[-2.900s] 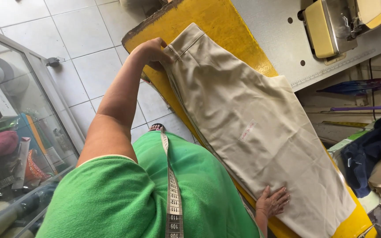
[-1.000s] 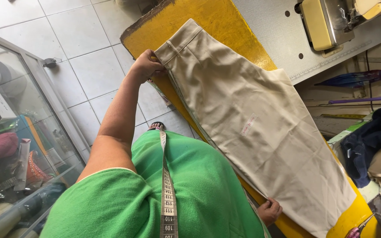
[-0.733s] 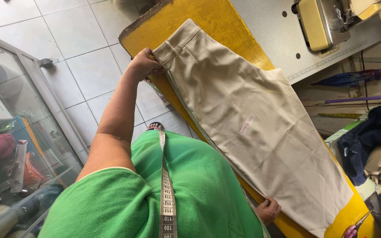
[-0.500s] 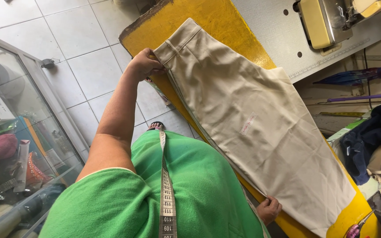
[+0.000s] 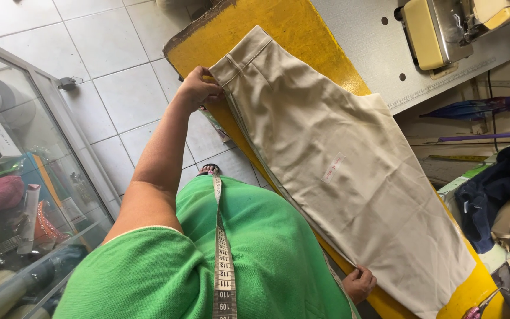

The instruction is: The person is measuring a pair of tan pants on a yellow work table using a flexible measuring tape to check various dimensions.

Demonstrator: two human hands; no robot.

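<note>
Here the person in the green top is leaning over a yellow surface (image 5: pixel 302 35) on which a pair of beige trousers (image 5: pixel 337 171) is lying flat, folded leg over leg, the waistband at the far end and the hem reaching toward the near right corner. The left hand (image 5: pixel 198 88) is closing on the waistband corner at the near edge, fingers curled and pinching the cloth, apparently to keep that end anchored and the side seam drawn straight along the edge of the surface. The right hand (image 5: pixel 359 282) is resting low at the near edge by the hem end, fingers bent around the border of the fabric; how firmly it is gripping is hard to tell, since the body is hiding part of it. Held at both ends like this, the garment is lying taut and free of wrinkles, which would suit checking its length. A measuring tape (image 5: pixel 222 260) is hanging down the person's front, draped from the neck and within easy reach. A small pale label (image 5: pixel 333 167) is sitting near the middle of the trouser leg. Beyond the yellow surface a sewing machine (image 5: pixel 438 29) is standing on its grey table, and to the right a dark blue garment (image 5: pixel 497 183) is lying heaped, well apart from the trousers. A glass cabinet (image 5: pixel 25 195) is standing at the left on the tiled floor.
</note>
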